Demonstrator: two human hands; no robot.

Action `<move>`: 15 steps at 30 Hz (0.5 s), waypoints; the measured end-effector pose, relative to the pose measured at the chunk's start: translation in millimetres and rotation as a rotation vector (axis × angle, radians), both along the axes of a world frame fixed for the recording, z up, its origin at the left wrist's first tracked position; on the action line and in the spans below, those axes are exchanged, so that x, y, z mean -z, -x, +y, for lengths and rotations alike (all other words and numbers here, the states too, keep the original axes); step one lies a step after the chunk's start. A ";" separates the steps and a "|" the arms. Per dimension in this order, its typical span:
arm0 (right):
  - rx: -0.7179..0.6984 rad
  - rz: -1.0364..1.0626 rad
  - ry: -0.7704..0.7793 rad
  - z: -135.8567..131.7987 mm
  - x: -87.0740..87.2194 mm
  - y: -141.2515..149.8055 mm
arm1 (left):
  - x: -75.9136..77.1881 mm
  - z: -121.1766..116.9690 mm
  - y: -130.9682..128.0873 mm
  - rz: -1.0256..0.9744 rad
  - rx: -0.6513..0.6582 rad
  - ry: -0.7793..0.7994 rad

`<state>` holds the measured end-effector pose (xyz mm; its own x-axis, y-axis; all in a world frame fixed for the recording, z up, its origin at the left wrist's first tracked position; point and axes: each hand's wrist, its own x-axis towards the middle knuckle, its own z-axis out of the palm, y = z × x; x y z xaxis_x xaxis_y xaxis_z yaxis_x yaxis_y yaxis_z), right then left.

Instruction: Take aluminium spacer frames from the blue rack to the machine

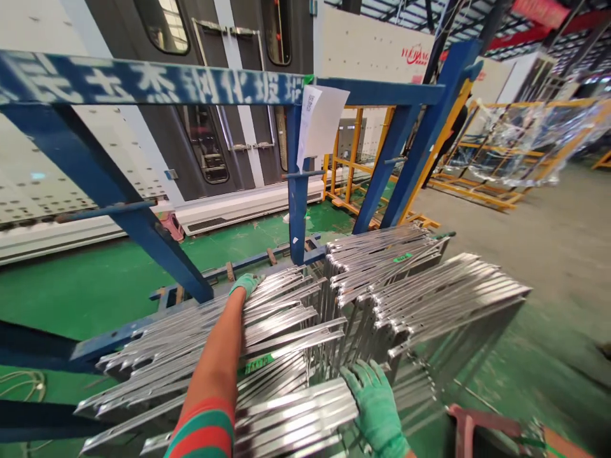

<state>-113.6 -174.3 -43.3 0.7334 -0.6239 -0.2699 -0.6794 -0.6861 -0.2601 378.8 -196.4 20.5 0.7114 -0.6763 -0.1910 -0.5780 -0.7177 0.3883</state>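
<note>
My left hand (245,284), in a green glove, reaches to the far side of the left stack of shiny metal frames (281,318). Its fingers curl over a frame's top edge; their tips are partly hidden. In front, my right hand (377,404), also in a green glove, rests against the right end of the nearest metal frames (300,413). Those fingers are apart and lie along the corner without wrapping round it. The frames stand on edge, packed closely side by side. A green label (258,364) with writing sticks to one of them.
A second stack of metal frames (449,286) stands to the right. Behind rises a blue steel rack (296,210) with a white paper sheet (322,124). Yellow racks (496,159) stand at the back right. A reddish stool-like object (487,420) is at lower right.
</note>
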 end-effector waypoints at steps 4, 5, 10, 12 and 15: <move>-0.027 -0.007 -0.062 7.7 -20.9 -18.3 | -5.4 8.4 11.7 -0.044 0.037 -0.112; -0.043 -0.010 -0.078 9.7 -26.2 -25.7 | -8.4 11.7 16.1 -0.074 0.056 -0.120; -0.189 -0.101 -0.032 10.6 -43.9 -76.3 | -23.9 40.5 56.7 -0.264 0.206 -0.235; -0.246 -0.149 0.024 1.2 -43.1 -95.9 | -23.8 61.1 86.2 -0.324 0.317 -0.296; -0.179 -0.180 0.103 -16.8 -34.3 -114.5 | -11.9 98.8 138.6 -0.381 0.582 -0.336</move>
<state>0.9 -191.1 -9.0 0.8648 -0.4976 -0.0671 -0.4942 -0.8200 -0.2887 240.2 -97.6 32.3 0.3164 -0.9107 -0.2656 -0.9486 -0.3010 -0.0978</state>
